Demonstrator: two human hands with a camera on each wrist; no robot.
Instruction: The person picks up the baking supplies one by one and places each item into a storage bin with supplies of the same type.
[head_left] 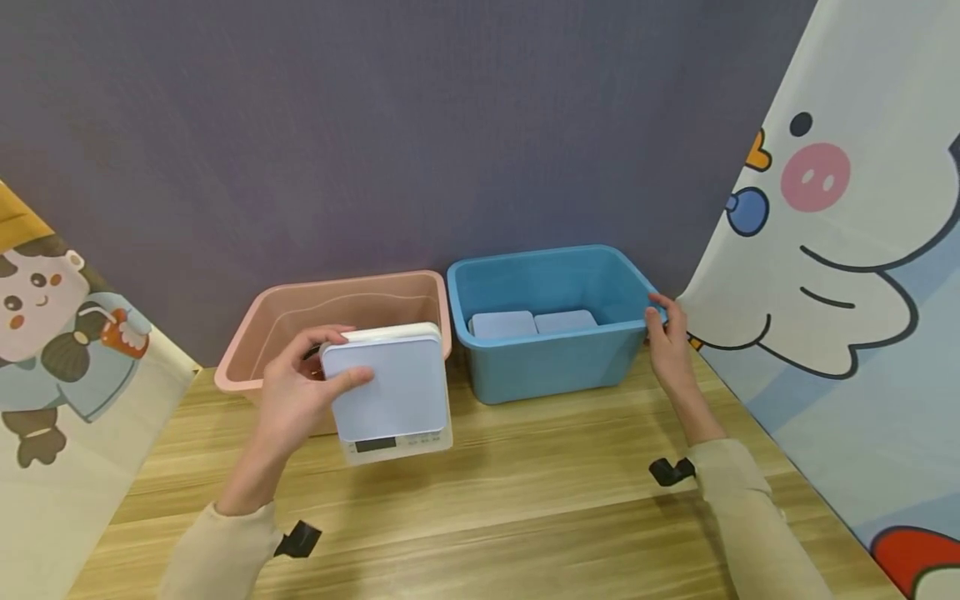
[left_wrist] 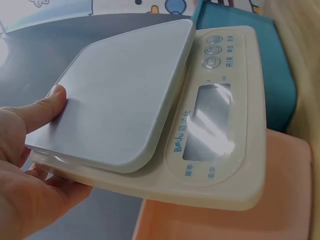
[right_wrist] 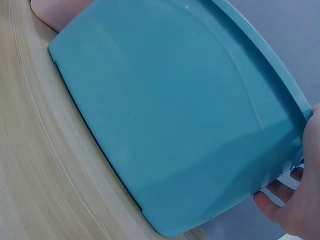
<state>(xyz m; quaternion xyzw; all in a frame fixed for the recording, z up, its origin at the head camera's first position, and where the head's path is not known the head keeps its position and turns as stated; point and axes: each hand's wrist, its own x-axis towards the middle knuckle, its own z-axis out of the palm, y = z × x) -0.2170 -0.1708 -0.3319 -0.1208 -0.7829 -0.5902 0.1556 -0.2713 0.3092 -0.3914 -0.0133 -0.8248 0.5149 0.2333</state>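
In the head view my left hand (head_left: 294, 390) holds a white digital kitchen scale (head_left: 390, 387) tilted up in front of the pink bin, thumb on its pale weighing plate and fingers behind. The left wrist view shows the scale's grey display (left_wrist: 209, 122) and its round buttons, with the thumb (left_wrist: 46, 109) pressed on the plate's edge. My right hand (head_left: 670, 346) grips the right front corner of the blue bin (head_left: 551, 367) at the rim. Seen from the right wrist, its fingertips (right_wrist: 267, 202) lie against the bin's side wall.
Left of the blue bin stands the pink bin (head_left: 247, 342), partly hidden by the scale; something small and reddish shows inside. Two pale flat-topped items (head_left: 502, 324) lie in the blue bin. Both bins stand on a wood-grain table (head_left: 480, 517) against a dark grey backdrop (head_left: 450, 133).
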